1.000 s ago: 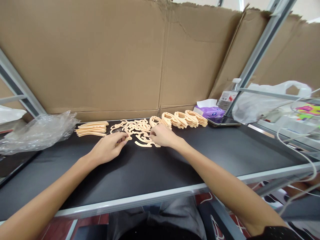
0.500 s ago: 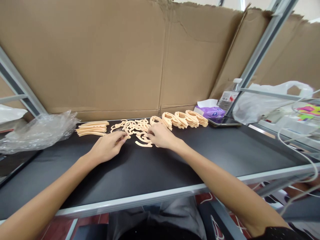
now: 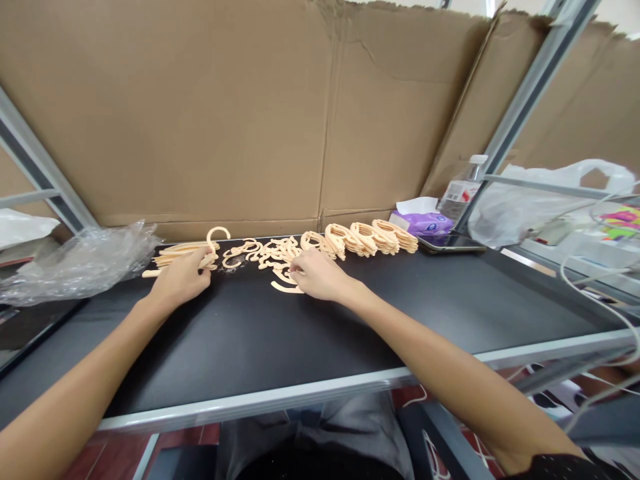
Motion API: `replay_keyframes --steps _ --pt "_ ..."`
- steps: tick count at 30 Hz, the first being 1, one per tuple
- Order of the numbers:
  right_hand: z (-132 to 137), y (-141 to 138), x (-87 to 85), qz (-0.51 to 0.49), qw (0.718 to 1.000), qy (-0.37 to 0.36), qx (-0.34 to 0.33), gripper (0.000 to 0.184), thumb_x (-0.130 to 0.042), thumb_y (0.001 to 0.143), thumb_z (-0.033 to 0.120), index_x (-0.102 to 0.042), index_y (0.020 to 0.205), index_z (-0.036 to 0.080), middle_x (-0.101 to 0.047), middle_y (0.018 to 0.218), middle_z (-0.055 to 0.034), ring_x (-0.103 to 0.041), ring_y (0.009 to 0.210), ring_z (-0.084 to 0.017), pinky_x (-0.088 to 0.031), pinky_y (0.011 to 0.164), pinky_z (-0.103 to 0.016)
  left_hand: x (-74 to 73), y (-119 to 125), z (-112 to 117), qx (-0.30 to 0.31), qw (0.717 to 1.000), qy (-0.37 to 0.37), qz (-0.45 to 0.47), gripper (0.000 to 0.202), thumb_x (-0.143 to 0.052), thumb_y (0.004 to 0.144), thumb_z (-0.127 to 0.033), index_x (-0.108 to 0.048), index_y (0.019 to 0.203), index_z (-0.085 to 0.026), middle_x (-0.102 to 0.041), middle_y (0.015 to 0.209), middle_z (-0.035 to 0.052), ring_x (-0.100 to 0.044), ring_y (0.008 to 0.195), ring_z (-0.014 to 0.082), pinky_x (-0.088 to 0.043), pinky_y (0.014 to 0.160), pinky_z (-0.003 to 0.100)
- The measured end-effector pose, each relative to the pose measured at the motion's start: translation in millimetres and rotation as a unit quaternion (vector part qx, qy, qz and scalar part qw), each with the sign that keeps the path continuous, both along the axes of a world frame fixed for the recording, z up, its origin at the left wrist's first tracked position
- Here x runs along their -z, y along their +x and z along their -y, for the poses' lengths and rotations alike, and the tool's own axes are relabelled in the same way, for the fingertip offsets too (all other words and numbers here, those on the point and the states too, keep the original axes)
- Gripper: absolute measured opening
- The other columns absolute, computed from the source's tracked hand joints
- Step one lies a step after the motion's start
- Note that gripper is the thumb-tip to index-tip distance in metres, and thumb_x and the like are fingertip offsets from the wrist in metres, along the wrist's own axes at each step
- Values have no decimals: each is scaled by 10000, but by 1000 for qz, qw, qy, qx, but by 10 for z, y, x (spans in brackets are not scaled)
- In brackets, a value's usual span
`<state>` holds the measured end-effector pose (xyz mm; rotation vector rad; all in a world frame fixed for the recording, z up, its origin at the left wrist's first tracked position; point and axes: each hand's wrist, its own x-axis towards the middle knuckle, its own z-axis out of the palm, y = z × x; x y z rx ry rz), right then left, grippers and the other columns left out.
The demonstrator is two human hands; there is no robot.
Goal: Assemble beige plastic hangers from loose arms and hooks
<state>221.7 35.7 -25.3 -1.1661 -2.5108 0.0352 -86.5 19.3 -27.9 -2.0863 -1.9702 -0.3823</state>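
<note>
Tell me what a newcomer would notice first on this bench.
The loose heap of peach cut-out pieces at the back middle of the black table, with the right hand resting on it. Left of it, the left hand holds a hooked piece over a flat stack. Right of the heap runs a row of ring stacks below the cardboard wall.

Black table (image 3: 450, 307) w/ cardboard wall (image 3: 200, 113), metal frame (image 3: 530, 93).
</note>
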Motion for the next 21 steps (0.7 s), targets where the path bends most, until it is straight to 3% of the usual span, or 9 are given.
replay_keyframes --steps 5,14,21 --pt "-9 -6 11 -2 1000 6 4 245 -493 839 130 -735 825 156 -723 940 -108 -611 910 -215 -383 749 -276 4 -7 -8 9 1000 10 7 341 -463 837 -306 -619 1132 -235 -744 930 107 -690 836 328 -469 646 370" --pt "-30 -4 33 -3 1000 6 1 243 -499 853 150 -741 839 158 -723 950 -110 -616 921 -211 -397 772 -270 -12 96 16 54 997 8 55 260 -490 782 -295 -705 914 -230 -756 983 80 -685 929 298 -508 752 346" --pt "-23 -5 29 0 1000 3 3 246 -496 854 156 -740 827 165 -721 952 -110 -604 922 -217 -389 772 -282 -48 49 43 5 1000 -17 16 306 -495 748 -213 -716 959 -239 -743 1063 78 -671 959 333 -500 717 373"
